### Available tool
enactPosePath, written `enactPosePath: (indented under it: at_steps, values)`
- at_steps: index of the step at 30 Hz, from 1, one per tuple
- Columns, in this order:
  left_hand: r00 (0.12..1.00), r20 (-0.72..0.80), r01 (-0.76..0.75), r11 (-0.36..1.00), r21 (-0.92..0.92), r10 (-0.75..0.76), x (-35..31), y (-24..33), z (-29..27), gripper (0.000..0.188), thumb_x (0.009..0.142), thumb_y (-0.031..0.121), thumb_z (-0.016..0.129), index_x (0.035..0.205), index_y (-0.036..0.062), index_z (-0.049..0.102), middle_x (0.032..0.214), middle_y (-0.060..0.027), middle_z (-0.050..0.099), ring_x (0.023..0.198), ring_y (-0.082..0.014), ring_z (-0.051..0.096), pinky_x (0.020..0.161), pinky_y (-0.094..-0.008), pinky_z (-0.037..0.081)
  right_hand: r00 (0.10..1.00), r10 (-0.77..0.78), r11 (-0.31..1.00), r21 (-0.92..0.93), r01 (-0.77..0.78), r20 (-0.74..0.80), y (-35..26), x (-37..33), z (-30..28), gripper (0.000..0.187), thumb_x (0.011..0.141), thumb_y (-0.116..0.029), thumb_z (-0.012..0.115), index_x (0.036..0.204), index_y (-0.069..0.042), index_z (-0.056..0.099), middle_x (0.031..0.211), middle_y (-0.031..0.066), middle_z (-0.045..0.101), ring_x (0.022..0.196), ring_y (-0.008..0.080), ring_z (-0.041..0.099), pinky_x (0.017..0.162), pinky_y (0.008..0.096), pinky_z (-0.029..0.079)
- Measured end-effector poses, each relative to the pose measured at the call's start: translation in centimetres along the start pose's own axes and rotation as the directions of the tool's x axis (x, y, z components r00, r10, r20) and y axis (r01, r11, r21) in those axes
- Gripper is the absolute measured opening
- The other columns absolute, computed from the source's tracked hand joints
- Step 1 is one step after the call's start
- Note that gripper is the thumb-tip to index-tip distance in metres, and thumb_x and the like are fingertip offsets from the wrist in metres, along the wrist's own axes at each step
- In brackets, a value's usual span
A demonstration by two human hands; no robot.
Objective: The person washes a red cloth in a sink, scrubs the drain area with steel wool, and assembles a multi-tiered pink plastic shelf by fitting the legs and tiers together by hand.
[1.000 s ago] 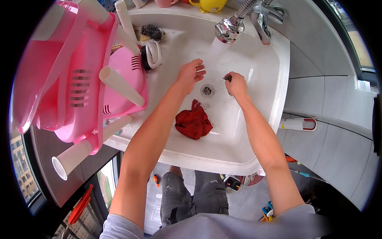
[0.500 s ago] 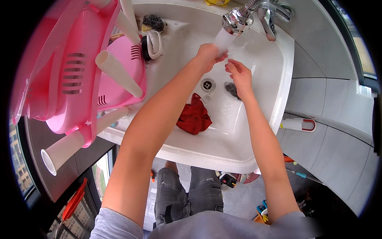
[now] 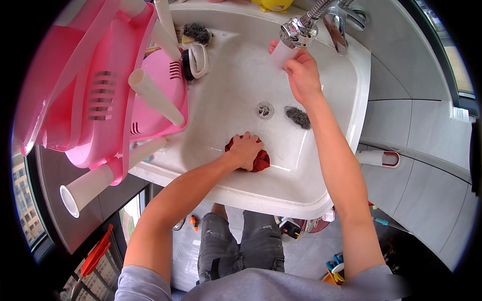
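In the white sink, my left hand rests on a crumpled dark-red cloth, its fingers curled over the top. The cloth lies against the near side of the basin. My right hand is up under the chrome tap head, at the white stream of water. Its fingers are apart and reach round the stream, with fingertips showing on the far side; I see nothing held there. Below that wrist a dark grey scouring pad lies on the basin floor, right of the drain.
Pink plastic racks with white tubes stand along the left side. A scrubbing brush and another grey scourer sit on the sink's left ledge. The tap lever is at the back right. A yellow object stands behind the rim.
My left hand has left the water stream and come down onto the red cloth. My right hand has moved up and away from me into the stream.
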State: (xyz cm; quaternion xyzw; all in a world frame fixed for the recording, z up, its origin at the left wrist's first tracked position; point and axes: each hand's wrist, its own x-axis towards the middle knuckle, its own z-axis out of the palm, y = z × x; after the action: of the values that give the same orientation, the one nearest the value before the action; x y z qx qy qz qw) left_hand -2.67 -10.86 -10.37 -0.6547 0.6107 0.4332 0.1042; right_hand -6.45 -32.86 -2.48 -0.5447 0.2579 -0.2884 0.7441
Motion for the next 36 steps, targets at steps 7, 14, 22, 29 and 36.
enactPosePath:
  at_steps: [7, 14, 22, 29, 36]
  values:
    - [0.979, -0.074, -0.191, 0.981, -0.044, 0.188, -0.7, -1.2, 1.2, 0.054, 0.061, 0.016, 0.073, 0.111, 0.0113, 0.054, 0.117, -0.0104, 0.052, 0.114, -0.0310, 0.046, 0.093, -0.0519, 0.038, 0.839, -0.533, 0.843, -0.157, 0.514, -0.112, -7.8, -1.0, 5.4, 0.033, 0.091, -0.013, 0.054, 0.123, -0.004, 0.052, 0.119, 0.0116, 0.059, 0.113, 0.0159, 0.054, 0.079, 0.0261, 0.043]
    - [0.956, -0.285, -0.093, 0.849, -0.520, -0.070, 0.4, -2.7, 0.9, 0.057, 0.071, 0.027, 0.069, 0.123, 0.0108, 0.052, 0.123, -0.0118, 0.054, 0.112, -0.0280, 0.053, 0.092, -0.0433, 0.042, 0.939, -0.337, 0.938, -0.062, 0.341, 0.064, -8.5, 0.9, 5.8, 0.020, 0.096, -0.019, 0.054, 0.105, -0.002, 0.061, 0.091, -0.0009, 0.060, 0.077, 0.0040, 0.051, 0.072, 0.0193, 0.043]
    - [0.889, 0.026, -0.332, -0.683, -0.651, -0.456, 1.5, -5.9, -1.8, 0.044, 0.096, 0.029, 0.036, 0.123, -0.0050, 0.045, 0.112, -0.0165, 0.059, 0.104, -0.0320, 0.058, 0.089, -0.0403, 0.047, 0.973, -0.157, 0.987, -0.017, 0.163, 0.169, -9.5, -1.1, 5.5, 0.027, 0.096, -0.025, 0.054, 0.112, -0.004, 0.056, 0.104, 0.0062, 0.063, 0.091, 0.0093, 0.056, 0.071, 0.0215, 0.044]
    - [0.743, 0.316, -0.381, -0.762, -0.524, -0.590, 0.6, -7.1, 1.3, 0.040, 0.096, 0.026, 0.033, 0.122, -0.0024, 0.043, 0.119, -0.0174, 0.052, 0.104, -0.0305, 0.056, 0.087, -0.0384, 0.045, 0.949, -0.316, 0.948, 0.032, 0.316, 0.014, -8.0, -0.5, 6.9, 0.025, 0.096, -0.024, 0.055, 0.108, -0.003, 0.057, 0.099, 0.0028, 0.062, 0.082, 0.0062, 0.054, 0.071, 0.0193, 0.044]
    - [0.509, 0.438, -0.490, -0.668, -0.559, -0.741, -1.9, -8.5, -0.6, 0.036, 0.093, 0.028, 0.033, 0.122, 0.0115, 0.047, 0.119, -0.0069, 0.051, 0.104, -0.0244, 0.053, 0.083, -0.0363, 0.039, 0.980, -0.156, 0.984, 0.109, 0.143, 0.125, -9.1, -1.4, 6.3, 0.027, 0.097, -0.026, 0.053, 0.109, -0.002, 0.057, 0.097, 0.0034, 0.063, 0.072, 0.0040, 0.052, 0.060, 0.0183, 0.041]
